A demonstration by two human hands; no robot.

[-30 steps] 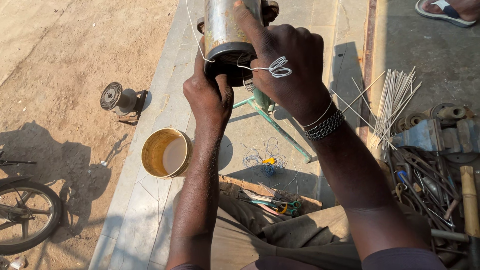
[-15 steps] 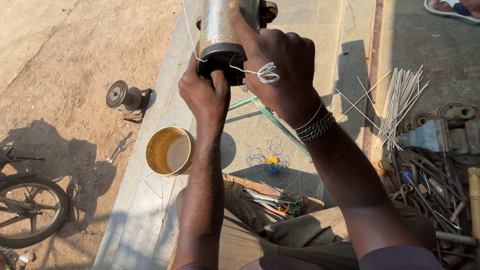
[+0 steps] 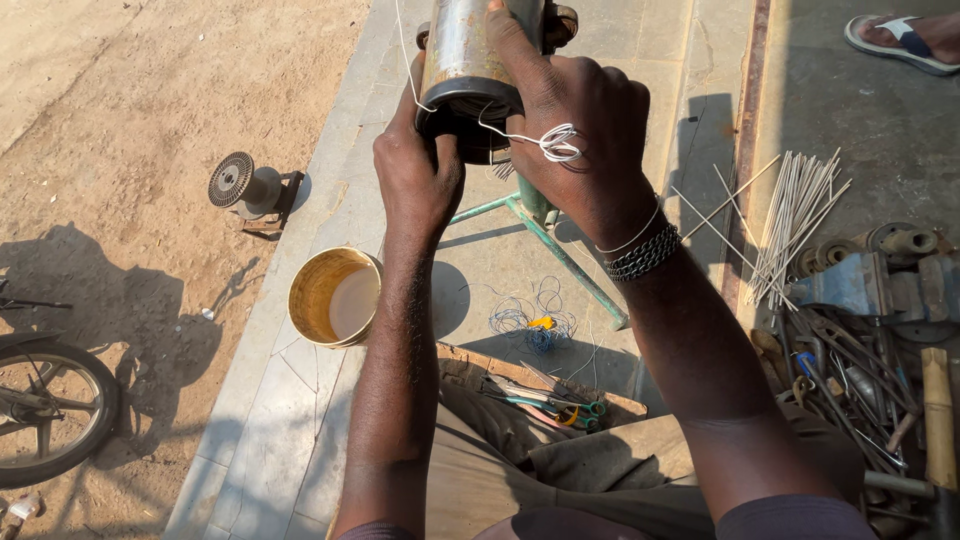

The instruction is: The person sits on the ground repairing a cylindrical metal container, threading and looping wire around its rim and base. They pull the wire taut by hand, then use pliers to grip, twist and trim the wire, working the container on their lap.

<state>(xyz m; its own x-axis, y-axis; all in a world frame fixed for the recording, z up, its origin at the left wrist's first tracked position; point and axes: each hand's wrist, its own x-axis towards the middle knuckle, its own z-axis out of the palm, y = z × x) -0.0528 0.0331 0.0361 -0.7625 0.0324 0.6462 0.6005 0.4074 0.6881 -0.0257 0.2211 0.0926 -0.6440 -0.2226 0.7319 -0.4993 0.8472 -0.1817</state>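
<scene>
A metal cylinder (image 3: 468,55), like a motor housing, lies across a green stand (image 3: 545,225) at the top centre. My left hand (image 3: 415,175) grips its dark open end from below. My right hand (image 3: 580,130) holds the cylinder's right side, with thin white wire (image 3: 558,143) looped around its fingers. A strand of that wire runs from the loops into the cylinder's mouth, and another strand rises up the left side out of view.
A yellow bucket (image 3: 318,290) with liquid stands on the paving at left. A wire spool (image 3: 245,185), white sticks (image 3: 795,220), a blue vise (image 3: 860,285), hand tools (image 3: 850,370), a wheel (image 3: 45,415) and another person's sandalled foot (image 3: 905,35) surround me.
The view has shifted slightly, so the cylinder and both hands sit a little higher in the picture. The hands keep the same hold; the wire loops stay on my right fingers.
</scene>
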